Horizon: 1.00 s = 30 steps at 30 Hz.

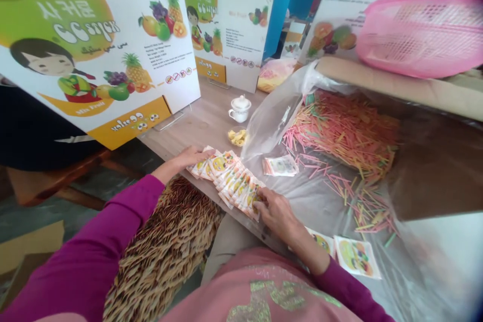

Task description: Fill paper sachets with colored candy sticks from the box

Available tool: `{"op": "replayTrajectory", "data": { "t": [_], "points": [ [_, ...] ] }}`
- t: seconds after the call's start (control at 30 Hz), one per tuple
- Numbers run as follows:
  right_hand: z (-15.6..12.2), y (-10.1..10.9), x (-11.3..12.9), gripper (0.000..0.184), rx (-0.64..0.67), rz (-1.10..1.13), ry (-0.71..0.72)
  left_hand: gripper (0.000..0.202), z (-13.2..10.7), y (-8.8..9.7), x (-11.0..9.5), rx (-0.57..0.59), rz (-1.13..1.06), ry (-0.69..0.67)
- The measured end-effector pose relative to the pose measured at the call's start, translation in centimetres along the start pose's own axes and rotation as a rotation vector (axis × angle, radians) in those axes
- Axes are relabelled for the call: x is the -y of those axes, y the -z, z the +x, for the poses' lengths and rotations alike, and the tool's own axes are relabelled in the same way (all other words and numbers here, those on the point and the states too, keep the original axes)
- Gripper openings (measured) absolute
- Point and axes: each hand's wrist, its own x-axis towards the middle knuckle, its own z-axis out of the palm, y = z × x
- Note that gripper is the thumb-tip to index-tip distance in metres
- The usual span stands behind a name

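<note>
A row of overlapping small printed candy packets (236,177) lies fanned along the near edge of the table. My left hand (188,157) rests on the row's far-left end, its fingers stretched out flat over the packets. At the opposite end, my right hand (277,213) has its fingers curled against the last packet, thumb and fingertips close together at its edge. A short stack of packets (281,166) sits on the plastic sheet just beyond the right hand. Near my right forearm lie more packets (357,256), partly hidden by the arm.
Loose pink, yellow and green candy sticks (339,136) spill from a plastic-lined box. A pink basket (422,32) tops the carton flap. A white lidded cup (240,108) and small dish of yellow pieces (237,137) stand behind. Large printed cartons (151,60) line the back.
</note>
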Motion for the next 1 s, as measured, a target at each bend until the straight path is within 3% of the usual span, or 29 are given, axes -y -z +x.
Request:
{"op": "replayTrajectory", "data": {
  "t": [0.17,0.3,0.5,0.63,0.87,0.9,1.0],
  "points": [
    [0.9,0.1,0.9,0.01,0.003,0.01,-0.032,0.075,0.5,-0.5,-2.2,0.163,0.02,0.024],
    [1.9,-0.4,1.3,0.013,-0.019,0.047,-0.031,0.068,0.5,-1.0,-4.2,0.144,0.237,-0.007],
    [3.6,-1.7,2.0,0.012,-0.068,0.152,-0.007,0.066,-1.1,-2.9,-6.3,0.26,0.272,-0.189],
    [4.4,-2.8,2.2,0.013,-0.159,0.274,0.021,0.088,-2.4,-4.3,-6.6,0.097,0.303,-0.072],
    [4.7,-3.8,2.0,0.023,-0.217,0.71,-0.07,0.073,-4.2,-5.8,-5.1,0.113,-0.366,-0.043],
    [4.8,-3.9,2.0,0.033,-0.215,0.813,-0.113,0.074,-4.7,-5.9,-4.9,0.101,-0.437,-0.029],
    [5.2,-4.2,2.1,0.092,-0.192,1.07,-0.231,0.078,-6.3,-6.6,-3.8,0.037,-0.642,0.009]
  ]
}}
